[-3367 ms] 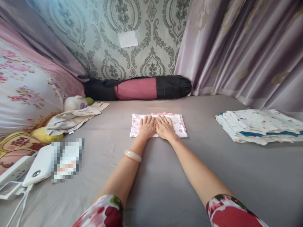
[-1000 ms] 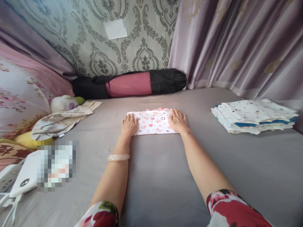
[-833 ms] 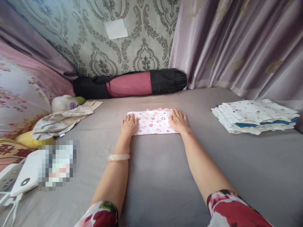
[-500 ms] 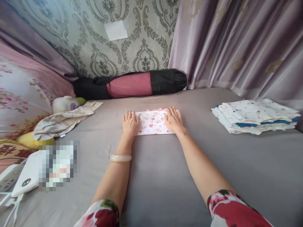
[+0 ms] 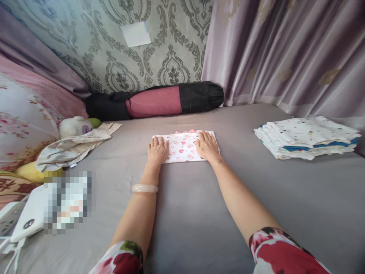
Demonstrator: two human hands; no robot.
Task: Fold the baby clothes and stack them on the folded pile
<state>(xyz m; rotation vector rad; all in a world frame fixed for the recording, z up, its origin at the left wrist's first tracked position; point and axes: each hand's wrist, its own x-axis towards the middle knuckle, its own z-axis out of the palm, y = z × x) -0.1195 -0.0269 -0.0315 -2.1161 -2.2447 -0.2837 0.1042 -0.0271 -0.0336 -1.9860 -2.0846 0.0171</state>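
A folded white cloth garment (image 5: 183, 147) with pink and red prints lies flat on the grey bedsheet (image 5: 188, 205), a pink ruffle showing along its far edge. My left hand (image 5: 158, 149) rests palm down on its left end, fingers stretched out and slightly apart. On the right end my right hand (image 5: 207, 145) lies flat as well, its fingers pointing away from me. Parts of the garment are hidden beneath both hands.
At the right sits a stack of folded clothes (image 5: 308, 137). A black and pink rolled bag (image 5: 154, 102) lies along the wall. To the left are a crumpled cloth (image 5: 71, 150), a plush toy (image 5: 74, 127), a white power bank (image 5: 34, 213) and a power strip (image 5: 10, 217) with cables.
My right hand has shifted slightly left over the garment, baring its far right corner. My left hand has slid a little nearer, showing the far left corner. The view has turned slightly.
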